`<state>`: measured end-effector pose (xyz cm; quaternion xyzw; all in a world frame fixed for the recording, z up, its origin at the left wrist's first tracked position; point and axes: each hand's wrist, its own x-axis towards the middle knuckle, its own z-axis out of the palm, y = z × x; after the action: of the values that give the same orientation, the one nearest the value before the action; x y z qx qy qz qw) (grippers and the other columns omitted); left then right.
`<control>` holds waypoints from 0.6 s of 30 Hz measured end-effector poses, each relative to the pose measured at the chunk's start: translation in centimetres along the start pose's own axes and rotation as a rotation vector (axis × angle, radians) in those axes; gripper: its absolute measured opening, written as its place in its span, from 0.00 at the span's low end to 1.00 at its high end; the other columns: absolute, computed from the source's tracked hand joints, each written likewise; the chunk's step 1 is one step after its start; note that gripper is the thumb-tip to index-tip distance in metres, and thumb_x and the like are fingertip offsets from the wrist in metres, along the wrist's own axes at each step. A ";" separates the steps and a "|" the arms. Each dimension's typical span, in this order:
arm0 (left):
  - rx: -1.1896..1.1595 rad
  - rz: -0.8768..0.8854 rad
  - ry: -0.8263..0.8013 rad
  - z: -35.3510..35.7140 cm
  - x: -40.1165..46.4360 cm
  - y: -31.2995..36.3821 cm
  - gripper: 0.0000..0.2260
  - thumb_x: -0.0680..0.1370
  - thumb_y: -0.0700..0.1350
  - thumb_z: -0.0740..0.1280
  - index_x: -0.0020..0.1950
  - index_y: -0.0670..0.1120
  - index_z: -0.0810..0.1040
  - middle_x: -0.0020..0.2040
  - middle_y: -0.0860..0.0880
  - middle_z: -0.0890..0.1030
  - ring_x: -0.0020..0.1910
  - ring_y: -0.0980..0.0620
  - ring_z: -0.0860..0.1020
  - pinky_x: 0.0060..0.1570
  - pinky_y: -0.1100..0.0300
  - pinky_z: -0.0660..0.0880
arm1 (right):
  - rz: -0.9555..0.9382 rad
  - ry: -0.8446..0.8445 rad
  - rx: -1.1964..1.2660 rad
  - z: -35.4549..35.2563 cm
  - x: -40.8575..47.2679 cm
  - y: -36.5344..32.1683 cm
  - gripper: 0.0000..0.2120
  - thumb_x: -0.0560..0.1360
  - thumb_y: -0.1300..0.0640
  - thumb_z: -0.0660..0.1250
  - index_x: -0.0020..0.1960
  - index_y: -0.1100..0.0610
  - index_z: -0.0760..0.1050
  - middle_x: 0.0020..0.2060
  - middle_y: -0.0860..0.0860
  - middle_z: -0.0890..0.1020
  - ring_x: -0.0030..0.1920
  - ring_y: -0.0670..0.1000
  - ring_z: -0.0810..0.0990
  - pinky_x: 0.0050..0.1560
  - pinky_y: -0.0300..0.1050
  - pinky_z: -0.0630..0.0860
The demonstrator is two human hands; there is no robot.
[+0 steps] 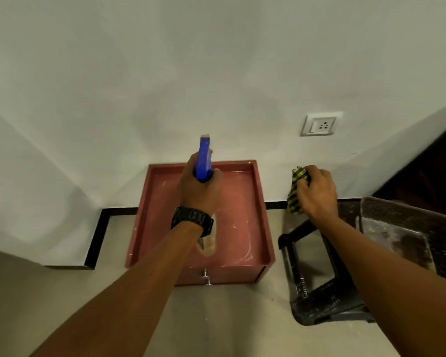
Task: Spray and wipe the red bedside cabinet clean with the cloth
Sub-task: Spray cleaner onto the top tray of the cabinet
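I looked down and saw the red bedside cabinet [240,215] on the pale floor [216,318], pushed up against the white wall [216,73]. Its top had a raised edge all around, and there were white smears and scratches on it. A small metal knob [206,276] stuck out of its front. My left hand [200,188] was over the cabinet top with its fingers wrapped around the blue spray bottle [204,161]. The white tip of the bottle pointed away from me, toward the wall. A black watch [192,219] sat on that wrist. My right hand [317,194] was off to the right side of the cabinet, not over it. It was squeezing the green and black checked cloth [296,191] in a bunch, and part of the cloth hung down below the fingers. Under that arm was a dark plastic stool [319,292] beside the cabinet. A white wall socket [319,124] was on the wall above my right hand.
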<state>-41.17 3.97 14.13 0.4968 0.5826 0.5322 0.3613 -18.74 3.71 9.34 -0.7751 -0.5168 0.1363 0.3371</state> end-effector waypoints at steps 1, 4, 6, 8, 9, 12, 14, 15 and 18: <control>0.011 -0.039 0.021 -2.0 0.3 -1.4 0.14 0.72 0.39 0.65 0.50 0.57 0.75 0.34 0.55 0.75 0.26 0.61 0.71 0.27 0.71 0.69 | -0.013 -0.012 0.006 1.4 -0.7 -0.9 0.13 0.78 0.60 0.59 0.60 0.60 0.72 0.57 0.60 0.73 0.48 0.52 0.71 0.50 0.47 0.70; 0.011 -0.121 0.085 -7.2 0.5 -5.6 0.07 0.72 0.39 0.67 0.47 0.50 0.78 0.28 0.58 0.76 0.24 0.63 0.73 0.25 0.73 0.69 | -0.022 -0.033 -0.003 5.4 -2.5 -2.8 0.13 0.77 0.61 0.58 0.61 0.60 0.72 0.58 0.59 0.73 0.49 0.53 0.72 0.51 0.48 0.70; 0.053 -0.150 0.116 -9.9 0.3 -8.6 0.06 0.72 0.40 0.69 0.45 0.51 0.80 0.32 0.55 0.79 0.28 0.63 0.76 0.29 0.71 0.72 | -0.004 -0.049 0.000 7.9 -3.4 -3.6 0.14 0.78 0.61 0.58 0.62 0.59 0.72 0.59 0.58 0.73 0.51 0.54 0.73 0.52 0.46 0.69; 0.101 -0.182 0.133 -11.6 -0.2 -11.5 0.05 0.73 0.44 0.70 0.40 0.55 0.78 0.34 0.48 0.79 0.30 0.56 0.77 0.30 0.66 0.74 | 0.001 -0.068 0.000 10.2 -4.3 -3.8 0.15 0.78 0.61 0.58 0.64 0.57 0.71 0.61 0.57 0.72 0.53 0.54 0.74 0.52 0.45 0.69; 0.126 -0.202 0.143 -12.4 -0.5 -13.1 0.06 0.72 0.46 0.70 0.39 0.56 0.77 0.35 0.46 0.79 0.31 0.53 0.78 0.31 0.62 0.75 | -0.012 -0.080 -0.008 11.3 -4.9 -3.6 0.16 0.78 0.62 0.58 0.65 0.56 0.71 0.62 0.57 0.72 0.54 0.55 0.74 0.53 0.45 0.70; 0.184 -0.259 0.161 -13.5 -1.5 -17.1 0.05 0.72 0.47 0.70 0.41 0.57 0.77 0.38 0.46 0.80 0.34 0.47 0.79 0.37 0.56 0.77 | -0.065 -0.126 -0.043 14.3 -6.4 -2.4 0.20 0.76 0.68 0.59 0.66 0.56 0.72 0.64 0.58 0.71 0.59 0.58 0.73 0.57 0.48 0.72; 0.164 -0.295 0.162 -13.7 -2.1 -19.2 0.05 0.72 0.45 0.71 0.44 0.55 0.78 0.37 0.48 0.80 0.35 0.48 0.79 0.35 0.59 0.76 | -0.082 -0.147 -0.054 16.0 -7.1 -1.0 0.21 0.75 0.70 0.59 0.66 0.58 0.73 0.64 0.59 0.71 0.59 0.55 0.72 0.59 0.45 0.69; 0.149 -0.313 0.160 -13.7 -2.3 -20.1 0.05 0.73 0.44 0.70 0.43 0.55 0.78 0.36 0.48 0.80 0.33 0.50 0.78 0.32 0.64 0.75 | -0.075 -0.155 -0.055 16.8 -7.3 -0.3 0.20 0.75 0.70 0.59 0.66 0.59 0.73 0.64 0.58 0.71 0.58 0.54 0.72 0.60 0.45 0.69; 0.119 -0.384 0.168 -13.0 -2.6 -21.9 0.06 0.73 0.43 0.70 0.39 0.53 0.77 0.32 0.50 0.77 0.30 0.53 0.75 0.28 0.68 0.72 | -0.026 -0.148 -0.052 18.4 -7.7 1.5 0.18 0.77 0.67 0.61 0.66 0.58 0.74 0.63 0.56 0.72 0.60 0.55 0.73 0.61 0.50 0.71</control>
<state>-57.11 -0.58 -5.31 0.3511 0.7249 0.4580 0.3760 -31.25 3.51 -6.30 -0.7646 -0.5538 0.1754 0.2792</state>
